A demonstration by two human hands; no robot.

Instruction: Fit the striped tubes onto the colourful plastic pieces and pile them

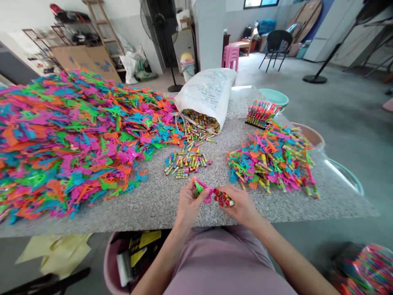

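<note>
My left hand [190, 200] is closed on a few flat plastic pieces [202, 191], pink and green ones among them. Facing it, my right hand [241, 203] is wrapped round a bunch of small printed tubes [223, 198] with red ends. The pink piece's tip meets the tubes' side, or nearly so; I cannot tell if they are joined. Just beyond my hands lies a small heap of loose tubes [187, 163]. To the right is a pile of plastic pieces with tubes attached [273, 157]. A large multicoloured heap of plastic pieces [70, 139] covers the left side.
A white sack [207, 92] lies on the speckled stone table [147, 211], tubes spilling from its mouth. Behind the right pile stands a black rack [259, 116] of upright pieces. A pink tub [112, 262] sits below the table's front edge, and a filled bag [371, 266] at lower right.
</note>
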